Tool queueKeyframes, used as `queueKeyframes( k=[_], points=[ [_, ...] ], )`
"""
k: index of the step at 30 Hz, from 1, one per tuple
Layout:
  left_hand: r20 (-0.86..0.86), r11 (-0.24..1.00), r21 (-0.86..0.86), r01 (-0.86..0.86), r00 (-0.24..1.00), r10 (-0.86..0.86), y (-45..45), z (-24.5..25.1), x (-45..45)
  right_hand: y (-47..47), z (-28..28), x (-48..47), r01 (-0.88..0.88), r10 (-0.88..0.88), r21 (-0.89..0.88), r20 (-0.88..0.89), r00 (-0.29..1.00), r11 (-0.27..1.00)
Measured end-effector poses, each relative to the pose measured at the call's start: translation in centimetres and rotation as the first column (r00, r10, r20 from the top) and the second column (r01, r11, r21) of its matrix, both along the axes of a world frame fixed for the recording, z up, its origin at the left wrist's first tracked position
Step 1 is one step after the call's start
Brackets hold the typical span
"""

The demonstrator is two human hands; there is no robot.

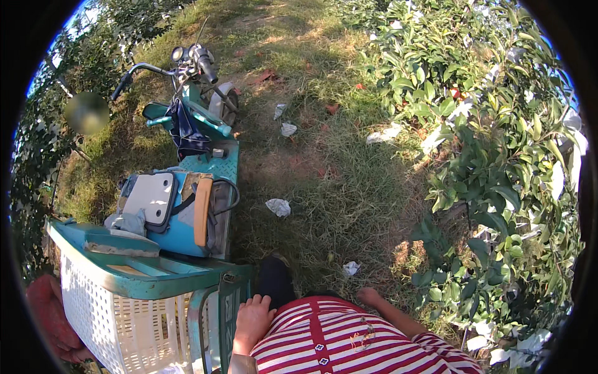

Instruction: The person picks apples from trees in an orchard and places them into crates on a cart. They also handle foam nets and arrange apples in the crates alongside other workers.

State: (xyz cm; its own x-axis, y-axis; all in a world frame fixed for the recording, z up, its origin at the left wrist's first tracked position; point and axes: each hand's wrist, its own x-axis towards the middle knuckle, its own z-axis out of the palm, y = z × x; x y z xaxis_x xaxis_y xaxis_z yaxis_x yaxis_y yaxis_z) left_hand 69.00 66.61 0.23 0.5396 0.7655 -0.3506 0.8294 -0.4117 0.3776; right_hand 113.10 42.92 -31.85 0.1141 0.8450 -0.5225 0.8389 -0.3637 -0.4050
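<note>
My left hand is at the bottom centre, back upward, beside the green metal side frame of a three-wheeled cart. Its fingers are bent near my dark trouser leg; whether they hold anything is hidden. My right hand hangs low past the right side of my red and white striped top, over the grass, its fingers hard to make out. A white perforated plastic crate stands in the cart bed, to the left of my left hand.
The cart's blue seat box and handlebars lie ahead on the left. Leafy fruit trees with white bags line the right. Crumpled white paper lies on the grassy path. At far left, a person in red is beside the crate.
</note>
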Motion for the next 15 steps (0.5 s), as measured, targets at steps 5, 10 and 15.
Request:
queueKeyframes(
  k=[5,10,15],
  points=[
    [0.003,0.998,0.012,0.068,0.998,-0.068,7.7,-0.8,3.5,2.1,0.9,-2.5,0.237,-0.269,-0.233,-0.116,0.956,0.943],
    [-0.009,0.998,-0.061,0.016,1.0,-0.016,18.6,-0.8,4.9,2.1,-0.3,-0.1,0.212,-0.206,-0.221,0.05,0.977,0.952],
    [0.074,0.993,0.041,-0.112,0.991,0.109,26.7,-2.7,2.9,12.2,-1.2,5.1,-0.411,0.503,-0.412,0.143,0.852,0.813]
  ],
)
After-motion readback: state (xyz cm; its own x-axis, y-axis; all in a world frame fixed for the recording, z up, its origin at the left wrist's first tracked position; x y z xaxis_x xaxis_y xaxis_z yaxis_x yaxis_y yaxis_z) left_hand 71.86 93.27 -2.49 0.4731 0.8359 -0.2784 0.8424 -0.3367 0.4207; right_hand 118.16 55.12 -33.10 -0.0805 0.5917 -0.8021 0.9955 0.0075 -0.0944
